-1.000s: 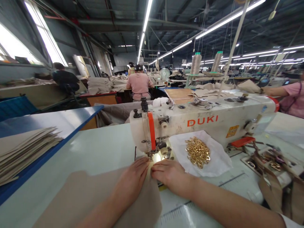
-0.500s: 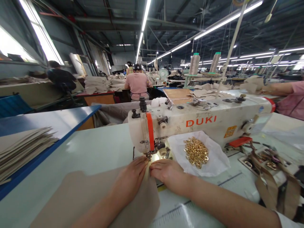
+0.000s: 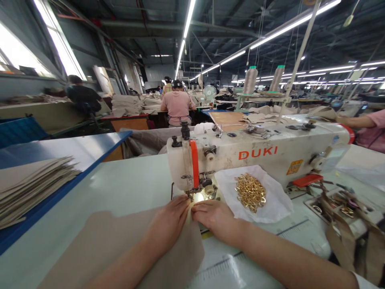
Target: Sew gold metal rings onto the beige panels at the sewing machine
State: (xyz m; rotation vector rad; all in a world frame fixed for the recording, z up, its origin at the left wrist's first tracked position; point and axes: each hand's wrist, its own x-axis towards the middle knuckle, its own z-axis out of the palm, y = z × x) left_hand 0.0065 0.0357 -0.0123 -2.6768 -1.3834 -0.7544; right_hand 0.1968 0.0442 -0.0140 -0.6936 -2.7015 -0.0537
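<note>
A white DUKI sewing machine [image 3: 258, 154] stands on the pale table [image 3: 126, 188]. A tan fabric piece [image 3: 105, 249] lies in front of it, its far edge under the needle [image 3: 192, 196]. My left hand [image 3: 168, 224] rests flat on the fabric with fingertips pressed at the needle's left. My right hand [image 3: 215, 218] lies on the fabric's right edge, fingers together and pinching it just before the presser foot. The two hands almost touch.
Gold metal rings [image 3: 251, 192] lie heaped on white paper [image 3: 270, 208] beside the machine. A stack of tan pieces [image 3: 30, 186] sits at left on a blue-edged table. Straps with buckles [image 3: 345, 212] lie at right. Other workers sit behind and a person's arm [image 3: 357, 120] shows at far right.
Both hands stay at the needle and have hardly moved; only my head has shifted slightly, so the scene sits a little differently in view.
</note>
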